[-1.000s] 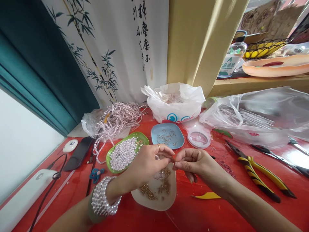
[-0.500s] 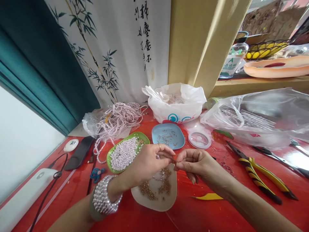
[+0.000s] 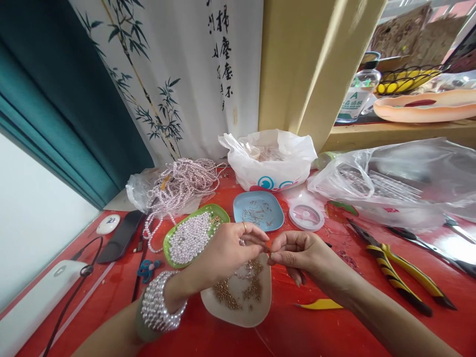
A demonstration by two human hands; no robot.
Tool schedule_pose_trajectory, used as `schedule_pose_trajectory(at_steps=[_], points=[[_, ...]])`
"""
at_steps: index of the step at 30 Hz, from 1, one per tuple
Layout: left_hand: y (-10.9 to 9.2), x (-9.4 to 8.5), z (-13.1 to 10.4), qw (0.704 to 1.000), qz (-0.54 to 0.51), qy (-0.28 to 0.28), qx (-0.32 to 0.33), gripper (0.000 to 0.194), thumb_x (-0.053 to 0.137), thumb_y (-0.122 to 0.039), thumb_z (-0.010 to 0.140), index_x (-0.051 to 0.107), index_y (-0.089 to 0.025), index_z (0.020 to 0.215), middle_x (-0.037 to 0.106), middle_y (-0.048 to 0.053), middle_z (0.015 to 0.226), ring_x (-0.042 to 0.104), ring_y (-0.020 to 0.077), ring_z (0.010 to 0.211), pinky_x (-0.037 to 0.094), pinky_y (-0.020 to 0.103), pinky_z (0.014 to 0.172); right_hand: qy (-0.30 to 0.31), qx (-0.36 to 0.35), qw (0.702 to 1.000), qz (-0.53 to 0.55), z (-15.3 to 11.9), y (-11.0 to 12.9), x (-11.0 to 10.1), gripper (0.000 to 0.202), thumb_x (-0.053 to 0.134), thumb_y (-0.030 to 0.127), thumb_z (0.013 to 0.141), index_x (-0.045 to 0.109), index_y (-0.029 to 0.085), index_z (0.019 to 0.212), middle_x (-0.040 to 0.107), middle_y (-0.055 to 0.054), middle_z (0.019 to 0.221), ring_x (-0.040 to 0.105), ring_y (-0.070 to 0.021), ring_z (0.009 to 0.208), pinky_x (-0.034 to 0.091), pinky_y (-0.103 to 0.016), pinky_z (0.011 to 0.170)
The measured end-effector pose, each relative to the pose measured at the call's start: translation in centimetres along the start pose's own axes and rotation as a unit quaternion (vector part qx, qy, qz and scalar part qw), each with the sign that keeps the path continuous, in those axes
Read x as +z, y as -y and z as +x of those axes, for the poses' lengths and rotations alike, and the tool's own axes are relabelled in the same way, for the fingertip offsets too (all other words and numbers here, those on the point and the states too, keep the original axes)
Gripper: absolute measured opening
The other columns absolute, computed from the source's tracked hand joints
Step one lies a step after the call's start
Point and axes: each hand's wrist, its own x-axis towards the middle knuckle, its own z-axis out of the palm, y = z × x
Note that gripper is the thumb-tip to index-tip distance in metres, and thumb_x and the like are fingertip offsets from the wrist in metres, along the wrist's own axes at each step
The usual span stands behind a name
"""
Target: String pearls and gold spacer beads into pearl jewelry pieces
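My left hand (image 3: 236,244) and my right hand (image 3: 299,250) meet fingertip to fingertip, each closed in a pinch. What they pinch is too small to make out; a few pale beads show behind the left fingers. Below them lies a cream tray (image 3: 247,317) with gold beads (image 3: 227,293) in it. The green tray (image 3: 219,210) of pearl beads (image 3: 189,237) sits beside my left hand. Beyond the fingertips is a blue tray (image 3: 238,201) with thin metal pieces. Rows of pearl beads form a bracelet (image 3: 161,302) on my left wrist.
Strands of pearl beads (image 3: 186,181) lie at the back left, near a phone (image 3: 121,237). White plastic bags (image 3: 275,168) stand behind. Right are a round spool (image 3: 307,217), pliers (image 3: 399,267), scissors (image 3: 431,244) and yellow tweezers (image 3: 322,304).
Both hands keep nearly the same pinch, with only a slight shift of the fingers. The whole view has moved very slightly.
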Motion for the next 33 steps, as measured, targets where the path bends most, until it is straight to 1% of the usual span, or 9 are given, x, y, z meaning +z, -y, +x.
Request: schedule_pose_trajectory(at_steps=[13, 17, 20, 23, 25, 28, 30, 32, 33], points=[[0.2, 0.0, -0.1, 0.999, 0.042, -0.01, 0.023, 0.02, 0.054, -0.011, 0.07, 0.064, -0.016, 0.086, 0.069, 0.004, 0.082, 0.064, 0.0159, 0.078, 0.049, 0.025, 0.068, 0.003, 0.003, 1.0, 0.011, 0.0, 0.0, -0.1, 0.023, 0.074, 0.031, 0.06, 0.061, 0.014, 0.066, 0.064, 0.0, 0.059, 0.043, -0.001, 0.032, 0.031, -0.014, 0.031], [0.2, 0.0, -0.3, 0.997, 0.069, -0.015, 0.033, 0.021, 0.053, -0.012, 0.071, 0.064, -0.017, 0.088, 0.07, 0.004, 0.085, 0.064, 0.0167, 0.079, 0.049, 0.026, 0.068, 0.0, 0.008, 1.0, -0.005, -0.1, 0.1, 0.0, 0.024, 0.074, 0.033, 0.06, 0.059, 0.014, 0.065, 0.063, 0.001, 0.055, 0.04, -0.0002, 0.029, 0.026, -0.013, 0.029], [0.0, 0.0, -0.6, 0.995, 0.09, -0.024, 0.044, 0.024, 0.053, -0.013, 0.073, 0.061, -0.019, 0.095, 0.07, 0.003, 0.086, 0.065, 0.0171, 0.08, 0.049, 0.027, 0.07, -0.019, -0.003, 0.999, -0.029, -0.3, 0.4, 0.4, 0.024, 0.073, 0.033, 0.061, 0.059, 0.014, 0.065, 0.061, 0.003, 0.052, 0.039, 0.0006, 0.028, 0.023, -0.013, 0.029], [-0.3, 0.0, -0.8, 0.988, 0.131, -0.05, 0.071, 0.026, 0.054, -0.014, 0.074, 0.06, -0.02, 0.099, 0.071, 0.002, 0.087, 0.064, 0.0185, 0.084, 0.048, 0.031, 0.078, -0.04, -0.03, 0.998, -0.049, -0.4, 0.5, 0.8, 0.021, 0.073, 0.032, 0.061, 0.059, 0.015, 0.063, 0.052, 0.007, 0.04, 0.039, -0.001, 0.029, 0.026, -0.013, 0.03], [-0.5, 0.0, -0.9, 0.981, 0.159, -0.066, 0.089, 0.028, 0.055, -0.014, 0.074, 0.059, -0.02, 0.101, 0.071, 0.003, 0.087, 0.063, 0.0194, 0.089, 0.046, 0.032, 0.083, -0.056, -0.052, 0.995, -0.057, -0.6, 0.5, 1.1, 0.021, 0.073, 0.032, 0.061, 0.06, 0.016, 0.063, 0.048, 0.008, 0.037, 0.041, -0.0024, 0.029, 0.03, -0.014, 0.031], [-0.6, 0.3, -1.2, 0.974, 0.18, -0.08, 0.111, 0.033, 0.055, -0.016, 0.077, 0.055, -0.018, 0.11, 0.071, 0.004, 0.088, 0.062, 0.0189, 0.091, 0.045, 0.032, 0.085, -0.085, -0.081, 0.991, -0.059, -0.9, 0.4, 1.5, 0.02, 0.072, 0.033, 0.061, 0.061, 0.017, 0.064, 0.051, 0.007, 0.04, 0.045, -0.0039, 0.031, 0.034, -0.014, 0.031], [-0.6, 0.6, -1.4, 0.967, 0.19, -0.093, 0.143, 0.034, 0.054, -0.018, 0.079, 0.053, -0.018, 0.113, 0.07, 0.005, 0.092, 0.061, 0.0188, 0.094, 0.045, 0.033, 0.087, -0.104, -0.1, 0.988, -0.057, -1.1, 0.4, 1.7, 0.019, 0.072, 0.032, 0.061, 0.062, 0.017, 0.065, 0.053, 0.006, 0.043, 0.047, -0.0049, 0.033, 0.037, -0.015, 0.032], [-0.6, 0.9, -1.6, 0.964, 0.178, -0.106, 0.167, 0.033, 0.052, -0.019, 0.081, 0.052, -0.018, 0.113, 0.069, 0.005, 0.096, 0.06, 0.0186, 0.097, 0.045, 0.033, 0.088, -0.122, -0.125, 0.984, -0.048, -1.4, 0.4, 1.9, 0.018, 0.072, 0.032, 0.062, 0.062, 0.018, 0.065, 0.056, 0.005, 0.046, 0.049, -0.0051, 0.034, 0.04, -0.015, 0.033], [-0.7, 1.0, -1.8, 0.967, 0.161, -0.108, 0.165, 0.032, 0.051, -0.02, 0.081, 0.051, -0.018, 0.113, 0.069, 0.005, 0.098, 0.06, 0.0184, 0.097, 0.045, 0.033, 0.088, -0.129, -0.137, 0.981, -0.041, -1.6, 0.5, 2.0, 0.017, 0.071, 0.032, 0.063, 0.063, 0.018, 0.066, 0.057, 0.005, 0.047, 0.049, -0.005, 0.034, 0.041, -0.015, 0.033]])
